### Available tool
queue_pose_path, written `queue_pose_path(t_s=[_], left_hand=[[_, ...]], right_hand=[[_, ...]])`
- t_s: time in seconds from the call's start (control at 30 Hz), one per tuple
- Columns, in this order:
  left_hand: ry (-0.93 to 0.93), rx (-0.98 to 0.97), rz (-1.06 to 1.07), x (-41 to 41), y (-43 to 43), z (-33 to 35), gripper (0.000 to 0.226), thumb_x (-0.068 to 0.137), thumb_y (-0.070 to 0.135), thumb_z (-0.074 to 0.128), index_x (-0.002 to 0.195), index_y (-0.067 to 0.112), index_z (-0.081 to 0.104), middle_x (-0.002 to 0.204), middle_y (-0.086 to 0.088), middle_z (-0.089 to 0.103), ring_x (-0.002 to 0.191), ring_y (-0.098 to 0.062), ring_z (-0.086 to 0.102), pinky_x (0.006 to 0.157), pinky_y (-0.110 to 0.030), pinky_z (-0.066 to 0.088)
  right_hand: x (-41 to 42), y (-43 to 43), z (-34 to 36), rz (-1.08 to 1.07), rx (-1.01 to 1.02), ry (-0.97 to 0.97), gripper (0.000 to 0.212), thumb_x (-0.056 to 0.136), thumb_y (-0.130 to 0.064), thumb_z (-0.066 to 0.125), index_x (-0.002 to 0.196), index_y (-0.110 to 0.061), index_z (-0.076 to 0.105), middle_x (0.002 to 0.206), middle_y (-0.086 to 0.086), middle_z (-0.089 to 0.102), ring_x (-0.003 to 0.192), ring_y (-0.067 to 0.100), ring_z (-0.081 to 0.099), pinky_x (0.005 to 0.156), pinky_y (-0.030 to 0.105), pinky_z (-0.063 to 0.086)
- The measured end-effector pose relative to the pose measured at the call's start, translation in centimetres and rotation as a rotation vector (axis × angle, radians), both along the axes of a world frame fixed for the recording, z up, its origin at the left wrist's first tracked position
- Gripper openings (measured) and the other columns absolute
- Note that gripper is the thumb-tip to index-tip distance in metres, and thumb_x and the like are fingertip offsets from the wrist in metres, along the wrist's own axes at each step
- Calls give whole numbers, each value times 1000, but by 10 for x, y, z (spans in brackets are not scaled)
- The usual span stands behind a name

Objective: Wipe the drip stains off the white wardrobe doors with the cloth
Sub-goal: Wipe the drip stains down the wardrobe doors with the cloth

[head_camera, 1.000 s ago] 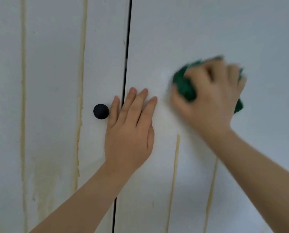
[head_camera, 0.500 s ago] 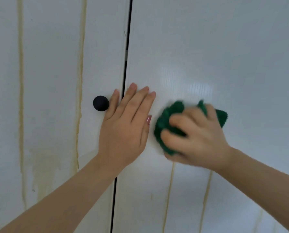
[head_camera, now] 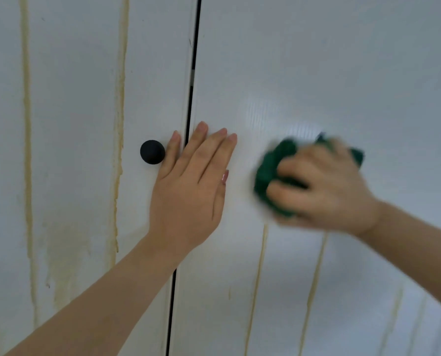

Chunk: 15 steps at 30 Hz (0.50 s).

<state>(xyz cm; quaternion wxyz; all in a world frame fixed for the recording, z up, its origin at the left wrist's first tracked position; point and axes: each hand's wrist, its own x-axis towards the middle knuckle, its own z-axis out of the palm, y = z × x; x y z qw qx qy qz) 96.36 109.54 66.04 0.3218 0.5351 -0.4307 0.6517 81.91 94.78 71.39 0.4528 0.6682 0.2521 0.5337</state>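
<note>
We're mid-wipe on the right door [head_camera: 330, 60]: our right grip [head_camera: 324, 186] clutches the green cloth [head_camera: 268, 173], while our left grip [head_camera: 188, 191] lies flat and empty. Next we should work down the drip stains [head_camera: 258, 278] at lower centre.

Green cloth [head_camera: 270, 173]: you have it bunched, motion-blurred, against the white right door [head_camera: 342, 73]. Drip stains [head_camera: 257, 278]: yellow-brown vertical streaks, two just below the cloth; the white left door [head_camera: 73, 124] carries two long streaks and a pale smear low down.
</note>
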Motion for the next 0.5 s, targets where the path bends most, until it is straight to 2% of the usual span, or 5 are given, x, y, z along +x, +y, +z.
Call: queue_pose_path(t_s=[0.13, 0.2, 0.3, 0.37, 0.5], left_hand=[[0, -11, 6, 0, -3, -1, 38, 99, 12, 32, 132, 4, 50, 132, -11, 55, 130, -28, 43, 112, -47, 25], [3, -8, 12, -1, -3, -1, 39, 99, 13, 31, 132, 4, 50, 132, -10, 55, 130, -28, 43, 112, -46, 25], [9, 0, 15, -1, -1, -1, 39, 99, 13, 30, 132, 5, 51, 132, -10, 55, 130, -28, 44, 112, -45, 24], [4, -6, 17, -2, -1, -1, 39, 99, 14, 30, 131, 4, 51, 132, -10, 56, 130, -28, 44, 112, -46, 25], [-3, -26, 16, -2, -3, -1, 39, 99, 13, 31, 131, 3, 51, 131, -11, 56, 129, -28, 44, 111, -47, 26]], right_hand=[[2, -1, 55, 50, 604, -495, 19, 77, -29, 63, 86, -19, 49, 85, 19, 59, 76, 38, 56, 68, 41, 37], [17, 7, 23, 80, 582, -515, 21, 75, -32, 63, 85, -19, 50, 91, 13, 54, 79, 33, 52, 70, 40, 34], [14, 7, -33, 42, 147, -142, 20, 73, -28, 62, 86, -20, 49, 91, 3, 46, 76, 25, 45, 67, 36, 31], [-1, -5, -18, 12, 38, -53, 17, 76, -28, 61, 86, -20, 50, 91, 3, 46, 76, 25, 45, 65, 36, 31], [-16, -22, 40, 30, 514, -439, 19, 78, -29, 62, 86, -21, 48, 89, 11, 53, 75, 33, 52, 67, 38, 33]])
